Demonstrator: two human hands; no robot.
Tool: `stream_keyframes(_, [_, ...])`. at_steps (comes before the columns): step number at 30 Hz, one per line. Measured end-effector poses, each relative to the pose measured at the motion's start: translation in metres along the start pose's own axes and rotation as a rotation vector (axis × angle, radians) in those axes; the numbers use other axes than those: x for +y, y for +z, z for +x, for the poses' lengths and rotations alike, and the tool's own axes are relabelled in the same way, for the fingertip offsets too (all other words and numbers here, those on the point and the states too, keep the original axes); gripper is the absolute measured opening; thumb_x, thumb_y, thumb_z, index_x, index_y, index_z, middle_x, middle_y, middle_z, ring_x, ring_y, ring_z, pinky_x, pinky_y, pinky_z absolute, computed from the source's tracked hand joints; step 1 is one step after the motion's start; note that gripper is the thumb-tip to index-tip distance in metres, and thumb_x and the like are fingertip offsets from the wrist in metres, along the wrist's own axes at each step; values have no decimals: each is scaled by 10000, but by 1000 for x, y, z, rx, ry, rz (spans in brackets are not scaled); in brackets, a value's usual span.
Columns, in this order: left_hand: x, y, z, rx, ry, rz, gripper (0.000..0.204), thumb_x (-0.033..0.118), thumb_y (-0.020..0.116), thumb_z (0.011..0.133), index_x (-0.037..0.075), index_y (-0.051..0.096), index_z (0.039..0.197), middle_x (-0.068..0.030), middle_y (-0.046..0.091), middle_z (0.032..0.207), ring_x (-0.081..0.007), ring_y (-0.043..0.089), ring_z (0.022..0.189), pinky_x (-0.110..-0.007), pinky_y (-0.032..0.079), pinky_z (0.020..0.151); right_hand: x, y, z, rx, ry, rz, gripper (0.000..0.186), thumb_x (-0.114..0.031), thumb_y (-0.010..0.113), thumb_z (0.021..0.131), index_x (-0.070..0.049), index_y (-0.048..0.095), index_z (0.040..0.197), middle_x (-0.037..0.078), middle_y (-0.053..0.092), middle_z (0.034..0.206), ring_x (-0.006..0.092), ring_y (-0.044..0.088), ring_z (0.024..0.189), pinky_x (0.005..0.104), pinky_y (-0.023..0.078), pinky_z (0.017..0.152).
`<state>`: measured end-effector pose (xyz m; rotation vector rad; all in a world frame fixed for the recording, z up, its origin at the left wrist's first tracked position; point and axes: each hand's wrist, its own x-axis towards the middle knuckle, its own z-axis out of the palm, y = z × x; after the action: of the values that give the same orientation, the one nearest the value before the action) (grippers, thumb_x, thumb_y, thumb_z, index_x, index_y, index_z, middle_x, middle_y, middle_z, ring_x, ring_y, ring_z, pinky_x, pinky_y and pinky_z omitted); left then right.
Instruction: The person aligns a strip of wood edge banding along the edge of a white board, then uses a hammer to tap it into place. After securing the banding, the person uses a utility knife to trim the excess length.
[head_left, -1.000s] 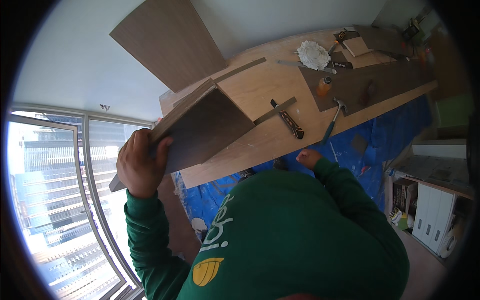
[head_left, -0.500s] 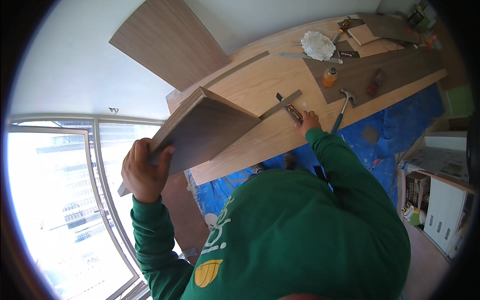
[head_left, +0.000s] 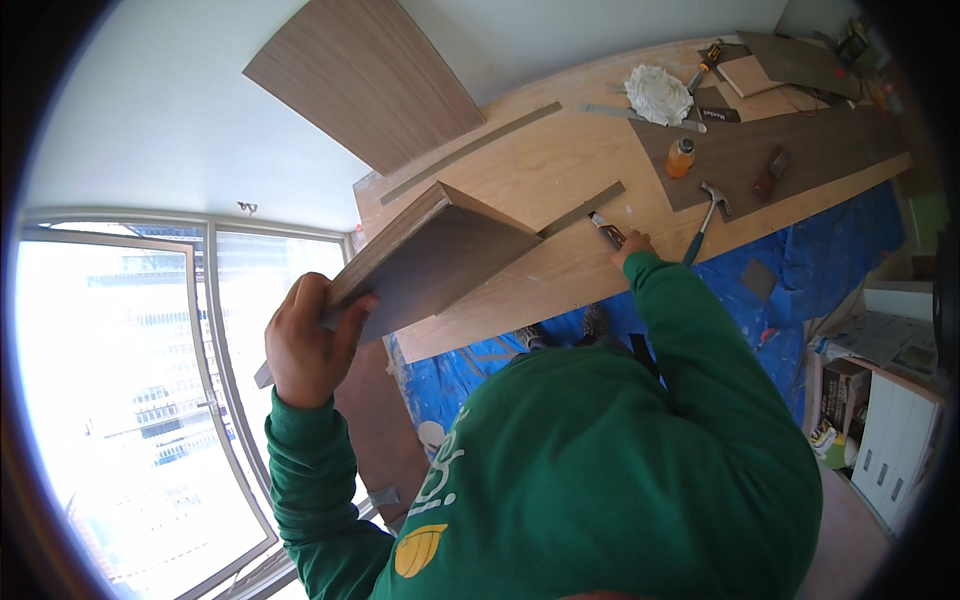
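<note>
My left hand grips the near end of a stack of dark wood-look planks, holding it tilted up over the plywood subfloor. My right hand reaches down onto a utility knife lying on the plywood beside a narrow offcut strip; only the back of this hand shows, so the grip is hidden. A hammer lies just right of that hand.
A large plank panel leans against the white wall. Laid dark flooring, an orange bottle, a white rag, a long strip and small tools lie farther off. Blue tarp covers the floor; a window is at left.
My right hand moved from near the plywood's edge up to the utility knife. The plank stack stayed raised in my left hand while the view shifted slightly.
</note>
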<state>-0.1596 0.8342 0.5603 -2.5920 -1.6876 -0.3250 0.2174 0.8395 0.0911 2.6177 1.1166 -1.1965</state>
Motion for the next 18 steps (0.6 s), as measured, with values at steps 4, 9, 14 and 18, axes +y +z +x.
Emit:
stream_keyframes(4, [9, -3, 9, 13, 44, -61, 335, 238, 856, 830, 46, 596, 918, -142, 619, 796, -366, 643, 681, -421, 508, 614, 45, 16, -11, 51, -23, 248, 604, -278, 770, 829, 6, 548, 1314, 234, 666, 1171, 375, 689, 1118, 456, 562, 919])
stream_keyframes(9, [9, -11, 29, -129, 64, -10, 290, 202, 833, 833, 38, 611, 923, -143, 618, 772, -344, 656, 679, -404, 517, 635, 127, 61, -42, 68, -208, 630, 567, -301, 848, 772, 13, 609, 1180, 175, 697, 938, 315, 683, 891, 448, 539, 817])
stream_keyframes(14, [1, -25, 64, -523, 77, -316, 359, 183, 817, 836, 12, 685, 1124, -163, 721, 889, -296, 733, 792, -377, 571, 759, 156, 86, -81, 63, -196, 701, 449, -336, 871, 804, -10, 637, 1005, 128, 651, 843, 238, 615, 793, 423, 515, 759])
stream_keyframes(18, [12, -21, 91, -797, 147, -448, 597, 143, 753, 824, -35, 571, 1364, -191, 708, 1116, -284, 687, 1014, -412, 520, 955, 151, 91, -101, 29, -190, 712, 490, -366, 847, 818, 5, 652, 1072, 173, 694, 945, 299, 660, 871, 449, 524, 803])
